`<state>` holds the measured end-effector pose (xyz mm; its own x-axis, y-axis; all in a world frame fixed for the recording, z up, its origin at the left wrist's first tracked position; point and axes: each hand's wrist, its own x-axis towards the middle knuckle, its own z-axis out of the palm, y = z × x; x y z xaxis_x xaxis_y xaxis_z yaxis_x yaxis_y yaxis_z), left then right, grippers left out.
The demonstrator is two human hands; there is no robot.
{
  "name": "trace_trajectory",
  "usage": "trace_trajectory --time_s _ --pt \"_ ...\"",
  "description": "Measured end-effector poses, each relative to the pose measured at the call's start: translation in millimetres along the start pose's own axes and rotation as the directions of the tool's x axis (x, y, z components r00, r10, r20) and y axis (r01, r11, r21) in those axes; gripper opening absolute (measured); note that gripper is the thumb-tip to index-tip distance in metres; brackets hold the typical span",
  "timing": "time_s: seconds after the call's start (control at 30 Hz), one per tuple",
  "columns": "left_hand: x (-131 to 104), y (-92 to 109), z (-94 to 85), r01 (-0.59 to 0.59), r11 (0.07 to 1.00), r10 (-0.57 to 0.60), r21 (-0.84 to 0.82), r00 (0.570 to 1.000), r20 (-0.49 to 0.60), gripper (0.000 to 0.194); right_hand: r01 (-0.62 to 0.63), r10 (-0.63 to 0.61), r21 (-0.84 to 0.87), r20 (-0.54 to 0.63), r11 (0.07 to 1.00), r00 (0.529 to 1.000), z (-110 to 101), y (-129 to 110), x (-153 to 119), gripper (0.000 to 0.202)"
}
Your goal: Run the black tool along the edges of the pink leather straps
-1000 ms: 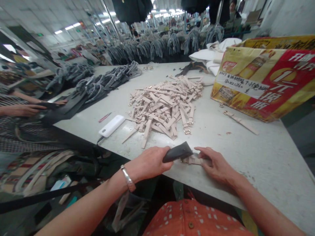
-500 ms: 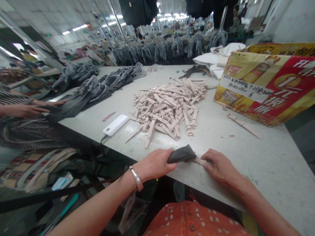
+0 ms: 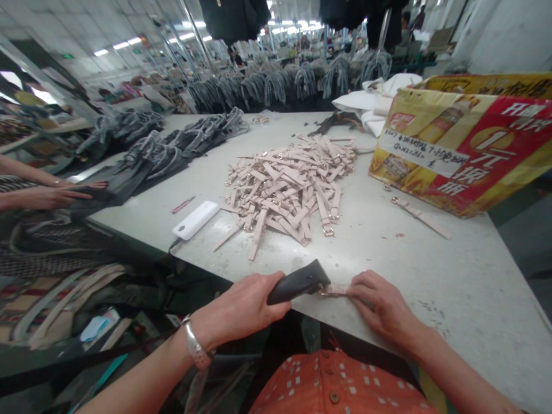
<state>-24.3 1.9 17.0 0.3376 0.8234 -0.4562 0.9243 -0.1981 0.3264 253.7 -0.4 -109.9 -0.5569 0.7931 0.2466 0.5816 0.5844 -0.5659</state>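
Observation:
My left hand (image 3: 250, 302) is closed around a long dark grey piece (image 3: 299, 282) with a broad, angled end; its kind cannot be made out. This end meets the buckle end of a pale beige buckle strap (image 3: 336, 290) just above the table's front edge. My right hand (image 3: 382, 299) pinches the other part of this strap, which partly vanishes under the fingers. Beyond both hands lies a big heap of similar beige buckle straps (image 3: 288, 190) with gold-coloured buckles.
A white device (image 3: 196, 220) with a cable and a small red tool (image 3: 183, 204) lie left of the heap. At right stand a yellow-red carton (image 3: 457, 144) and a single strap (image 3: 420, 217). Dark garments (image 3: 172, 144) and a co-worker's hands (image 3: 56, 195) are at left.
My left hand and the dark piece have shifted left and down in the picture, and more of the beige strap shows between my hands. The view has also shifted slightly.

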Motion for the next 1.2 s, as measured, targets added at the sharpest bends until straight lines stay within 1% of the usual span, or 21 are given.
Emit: trace_trajectory --time_s 0.13,0.23,0.37,0.5,0.63,0.77,0.9,0.97,1.03,1.2 --pt "-5 6 5.0 -0.036 0.996 0.034 0.085 0.999 0.032 0.025 -0.035 0.037 0.09 -0.013 0.995 0.999 2 3 0 0.017" --pt "-3 14 6.3 -0.064 0.983 0.055 0.172 0.997 0.058 0.025 -0.106 0.11 0.164 -0.019 0.981 0.994 3 7 1 0.012" --pt "3 23 4.0 -0.093 0.961 0.074 0.259 0.994 0.081 0.027 -0.204 0.205 0.235 0.019 0.95 0.979 1 11 2 0.028" --pt "10 24 -1.3 -0.104 0.961 0.085 0.258 0.993 0.084 0.026 -0.22 0.216 0.268 0.044 0.938 0.975 1 13 1 0.043" --pt "15 27 -4.0 -0.122 0.964 0.102 0.237 0.99 0.092 0.024 -0.227 0.222 0.276 0.051 0.934 0.974 2 13 0 0.044" --pt "24 39 -2.2 -0.157 0.95 0.139 0.269 0.987 0.086 0.023 -0.238 0.225 0.307 0.078 0.921 0.971 -2 13 1 0.046" --pt "32 52 -1.4 -0.173 0.936 0.156 0.306 0.985 0.08 0.022 -0.235 0.223 0.333 0.073 0.913 0.972 -3 14 1 0.053" --pt "34 54 -0.8 -0.164 0.938 0.145 0.305 0.986 0.086 0.022 -0.227 0.219 0.334 0.063 0.915 0.974 -1 15 0 0.055" --pt "36 51 1.5 -0.153 0.949 0.134 0.277 0.987 0.085 0.023 -0.22 0.215 0.328 0.05 0.919 0.975 1 17 -1 0.057" --pt "39 35 11.4 -0.115 0.99 0.114 0.086 0.993 0.018 0.026 -0.215 0.219 0.3 0.02 0.929 0.975 3 17 1 0.06"
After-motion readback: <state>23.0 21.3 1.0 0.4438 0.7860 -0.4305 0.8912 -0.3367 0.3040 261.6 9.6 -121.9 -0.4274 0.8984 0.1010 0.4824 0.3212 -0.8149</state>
